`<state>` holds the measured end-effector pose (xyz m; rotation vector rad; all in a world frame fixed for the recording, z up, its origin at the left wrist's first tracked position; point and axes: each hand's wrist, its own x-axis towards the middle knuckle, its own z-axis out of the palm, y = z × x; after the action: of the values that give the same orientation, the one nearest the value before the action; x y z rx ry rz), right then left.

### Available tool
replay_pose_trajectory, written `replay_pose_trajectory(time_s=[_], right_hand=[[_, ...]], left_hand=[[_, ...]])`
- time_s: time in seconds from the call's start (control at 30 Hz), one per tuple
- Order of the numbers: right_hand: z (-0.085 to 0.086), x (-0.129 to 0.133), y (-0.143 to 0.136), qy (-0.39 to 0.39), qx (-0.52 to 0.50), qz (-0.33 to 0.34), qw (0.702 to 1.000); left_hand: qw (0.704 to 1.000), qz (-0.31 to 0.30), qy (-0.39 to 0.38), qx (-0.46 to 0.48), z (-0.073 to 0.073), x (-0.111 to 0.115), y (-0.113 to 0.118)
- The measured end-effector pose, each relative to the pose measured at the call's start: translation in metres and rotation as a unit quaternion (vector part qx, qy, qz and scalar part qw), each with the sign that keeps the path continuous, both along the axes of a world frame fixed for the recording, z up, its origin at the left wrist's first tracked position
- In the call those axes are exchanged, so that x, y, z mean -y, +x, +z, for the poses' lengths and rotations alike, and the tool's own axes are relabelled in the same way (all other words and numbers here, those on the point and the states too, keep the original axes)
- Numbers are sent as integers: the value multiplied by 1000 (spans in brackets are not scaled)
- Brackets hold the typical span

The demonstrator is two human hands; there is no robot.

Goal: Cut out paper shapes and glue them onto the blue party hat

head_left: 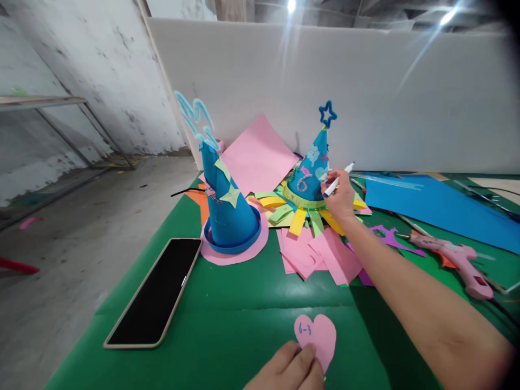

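A pink paper heart (325,338) with "6-3" written in blue is held at its lower left edge by my left hand (290,368), fingers closed over it, near the front of the table. My right hand (341,192) grips a white marker (339,180), its dark blue end pointing down-left. That hand is beside a blue cone hat (305,176) with a pipe-cleaner star on top and a fringe of yellow and green strips. Whether the hand touches the hat I cannot tell. Another blue cone hat (229,222), with pale green stars and a pink brim, stands to the left.
A black-screened phone (158,295) lies at the left. Pink paper pieces (333,254) are strewn before the fringed hat. A pink glue gun (455,254), purple scraps (392,238) and a blue sheet (447,206) lie at right. Behind stands a white panel (365,86).
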<state>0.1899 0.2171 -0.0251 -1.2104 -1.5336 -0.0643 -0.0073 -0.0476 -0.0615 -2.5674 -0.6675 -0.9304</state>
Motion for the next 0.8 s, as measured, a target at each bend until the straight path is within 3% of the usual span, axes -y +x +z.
replay_pose_trajectory(time_s=[0.27,0.57,0.8], right_hand=[[6,15,0,-17,85,47,995],[1,20,4,2,-32,33,999],[-14,23,-16,11,-38,17,999]], left_hand=[[1000,2,8,15,-4,1,3],[999,17,9,49,1,1,7],[999,14,15,46,2,0,7]])
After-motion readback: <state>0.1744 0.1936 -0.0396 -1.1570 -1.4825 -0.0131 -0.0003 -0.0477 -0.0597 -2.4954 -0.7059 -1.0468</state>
